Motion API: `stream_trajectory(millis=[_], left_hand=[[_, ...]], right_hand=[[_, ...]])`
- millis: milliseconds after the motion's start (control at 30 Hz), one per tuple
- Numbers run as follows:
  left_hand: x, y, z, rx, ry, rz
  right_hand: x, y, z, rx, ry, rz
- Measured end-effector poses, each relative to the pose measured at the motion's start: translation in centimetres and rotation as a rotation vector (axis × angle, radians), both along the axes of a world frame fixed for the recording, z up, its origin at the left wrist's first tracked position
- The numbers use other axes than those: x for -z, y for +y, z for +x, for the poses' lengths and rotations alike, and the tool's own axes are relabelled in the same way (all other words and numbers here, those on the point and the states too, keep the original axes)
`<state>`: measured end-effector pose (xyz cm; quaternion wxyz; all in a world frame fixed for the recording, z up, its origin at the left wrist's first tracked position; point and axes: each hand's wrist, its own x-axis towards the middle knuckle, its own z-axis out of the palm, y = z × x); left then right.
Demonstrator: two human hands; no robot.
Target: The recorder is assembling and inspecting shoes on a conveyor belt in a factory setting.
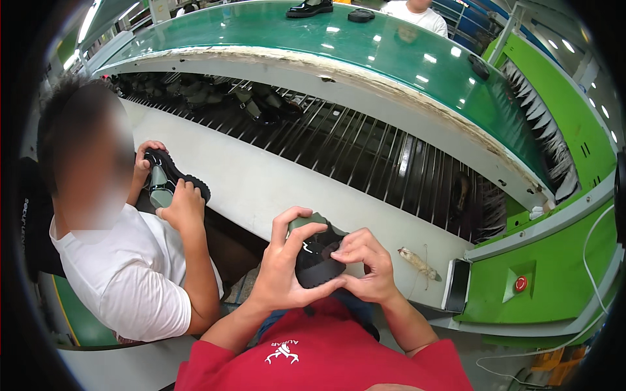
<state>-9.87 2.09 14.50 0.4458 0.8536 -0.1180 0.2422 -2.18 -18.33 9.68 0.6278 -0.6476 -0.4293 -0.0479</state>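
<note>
While a broad green belt (pixel 391 62) runs along the far side of the white surface (pixel 248 186), a rack of metal rods (pixel 358 146) fills the space just beyond that surface's far edge, with dark shoes (pixel 254 105) lying on it. A green machine panel (pixel 486 303) stands at the surface's right end. A co-worker in a white shirt (pixel 130 280) sits at its near side, toward its left end, gripping a black-soled shoe with a green upper part (pixel 162 189) in both hands.

In front of the surface's near edge, toward its right half, you hold up a dark, glossy shoe (pixel 312 260) with a ridged black sole. Your left hand (pixel 287 260) is clamped on it: the bent fingers wrap over its green part, and the thumb reaches along the sole's lower edge. Your right hand (pixel 366 264) has its fingers curled, the index pressing the shoe's side and the thumb close below, near the left thumb; only a small gap parts them. On the surface near its right end lies a tape-wrapped tool (pixel 419 263); beyond that end, a red button (pixel 520 283) sits in the panel.
</note>
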Motion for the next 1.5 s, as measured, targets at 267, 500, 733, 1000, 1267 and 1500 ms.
stream_trajectory(millis=[267, 500, 733, 1000, 1267, 1500], left_hand=[[0.6, -0.5, -0.3, -0.014, -0.143, 0.036], [5.1, -0.1, 2.1, -0.067, -0.134, -0.064], [5.7, 1.9, 2.6, 0.094, 0.013, -0.121], [8.0, 3.3, 2.3, -0.06, 0.145, 0.16], [6.5, 2.2, 1.5, -0.041, 0.19, 0.148], [5.8, 1.9, 1.7, -0.159, 0.212, 0.14]], right_hand=[[1.1, -0.6, 1.7, -0.05, -0.002, 0.02], [1.3, -0.6, 3.5, 0.187, 0.013, -0.171], [7.2, -4.8, 4.6, 0.315, -0.118, -0.243], [8.5, -2.6, 3.7, 0.344, -0.339, -0.24], [8.6, -0.5, 2.9, 0.368, -0.345, -0.172], [5.5, -0.4, 3.3, 0.397, -0.187, -0.214]])
